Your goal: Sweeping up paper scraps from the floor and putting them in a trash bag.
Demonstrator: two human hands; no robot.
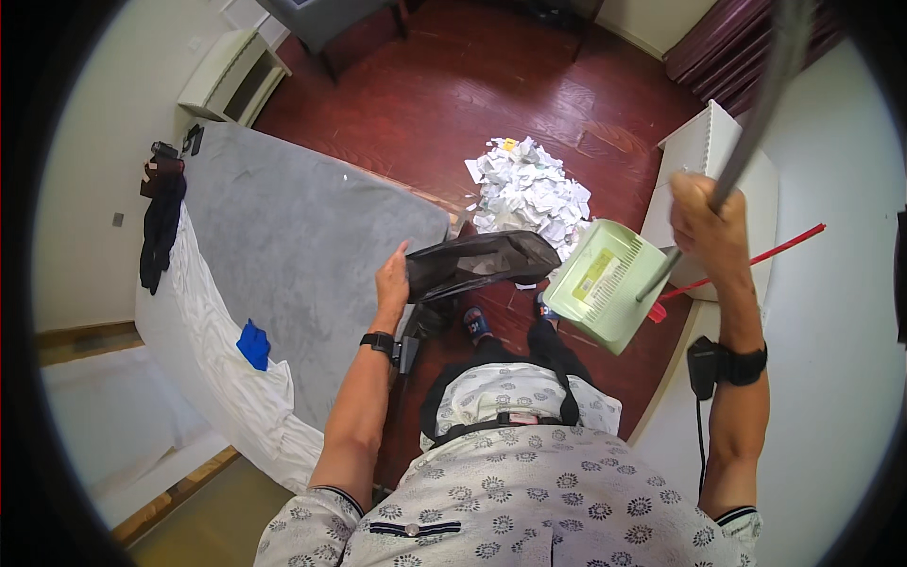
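Note:
My left hand (391, 282) is closed on the rim of a black plastic bag (436, 272), whose mouth gapes wide with some pale scraps showing inside. In my right hand (707, 222) is the long grey handle of a light green dustpan (612, 317). The pan hangs tilted just right of the bag's mouth, its toothed comb edge visible and a pale label on it. Beyond both lies a heap of torn white paper (531, 189) on the dark red wooden floor (416, 104).
A grey mattress (302, 208) fills the left side, with white cloth (213, 293) and a blue cloth (253, 345) along it. White cabinets (694, 161) stand at the right, near a red pole (770, 253). A nightstand (231, 80) and a grey chair (331, 24) are farther off.

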